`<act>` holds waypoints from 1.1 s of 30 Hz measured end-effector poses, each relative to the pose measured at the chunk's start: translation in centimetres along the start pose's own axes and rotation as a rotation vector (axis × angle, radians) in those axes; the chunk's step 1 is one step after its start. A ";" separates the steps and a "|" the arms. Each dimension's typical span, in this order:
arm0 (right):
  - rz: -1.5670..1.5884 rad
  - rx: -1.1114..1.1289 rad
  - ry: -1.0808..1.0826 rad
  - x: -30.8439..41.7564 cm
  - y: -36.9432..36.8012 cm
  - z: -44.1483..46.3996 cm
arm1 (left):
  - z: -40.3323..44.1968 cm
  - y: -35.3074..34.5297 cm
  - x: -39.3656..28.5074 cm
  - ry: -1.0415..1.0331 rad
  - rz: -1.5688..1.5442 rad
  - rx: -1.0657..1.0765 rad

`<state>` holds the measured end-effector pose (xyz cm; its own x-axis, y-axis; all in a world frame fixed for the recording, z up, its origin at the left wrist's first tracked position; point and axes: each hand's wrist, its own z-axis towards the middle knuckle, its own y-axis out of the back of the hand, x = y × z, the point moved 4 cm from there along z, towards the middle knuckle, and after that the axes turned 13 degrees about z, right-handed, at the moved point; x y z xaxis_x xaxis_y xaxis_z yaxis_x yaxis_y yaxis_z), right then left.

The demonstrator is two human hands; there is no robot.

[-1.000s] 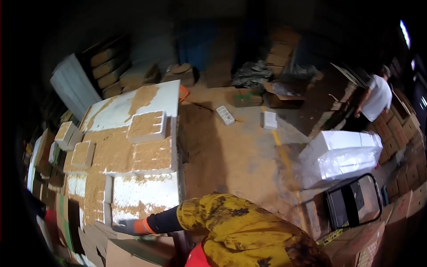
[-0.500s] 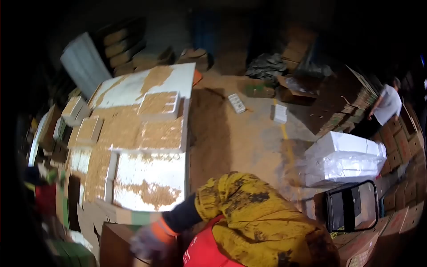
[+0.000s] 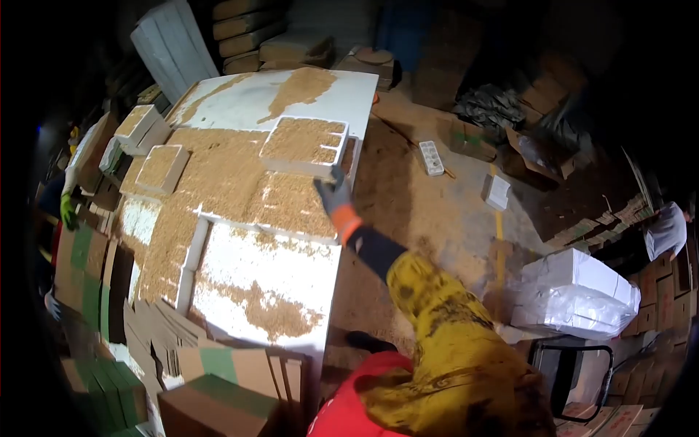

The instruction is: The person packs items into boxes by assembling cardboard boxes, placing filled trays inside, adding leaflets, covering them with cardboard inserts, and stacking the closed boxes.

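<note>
My right hand [image 3: 336, 193], in a grey glove with an orange cuff, reaches out over the right side of the table. Its thumb and fingers are apart, and nothing shows between them. Just beyond the fingertips sits a white foam box [image 3: 304, 170] filled with tan grainy material; whether they touch is unclear. Under and beside it, more of the tan material [image 3: 218, 160] covers white foam boxes set close together. Nearer me is a white bare section [image 3: 255, 262] with a patch of the same material. My left hand is out of view.
A closed cardboard box [image 3: 211, 408] and flattened cartons [image 3: 156, 328] are at the near edge. At far left, another person's green-gloved hand [image 3: 68, 211] shows. Plastic-wrapped white boxes [image 3: 575, 295] and a black-framed cart [image 3: 571, 379] stand right. Another person [image 3: 666, 229] is at far right.
My right hand has moved from the cardboard box at the near edge up and forward to the filled foam box. The view has shifted, showing more of the near cartons.
</note>
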<state>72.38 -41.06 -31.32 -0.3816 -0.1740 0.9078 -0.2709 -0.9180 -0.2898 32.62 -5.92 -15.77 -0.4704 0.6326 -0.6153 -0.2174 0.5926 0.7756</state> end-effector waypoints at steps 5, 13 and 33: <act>-0.503 -0.086 -0.051 -7.0 1.9 12.6 | 4.7 -2.4 -1.3 0.019 0.022 0.014; -0.365 -0.019 -0.337 -4.4 7.4 4.6 | 9.2 -4.7 -4.4 0.007 0.049 0.066; 0.434 0.322 -0.810 12.3 -0.4 -9.5 | -2.5 4.8 7.0 0.083 -0.208 -0.164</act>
<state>59.43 -39.48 -22.88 0.3653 -0.6023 0.7098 0.0507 -0.7485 -0.6612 26.12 0.08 -15.98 -0.4682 0.4584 -0.7554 -0.4495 0.6125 0.6502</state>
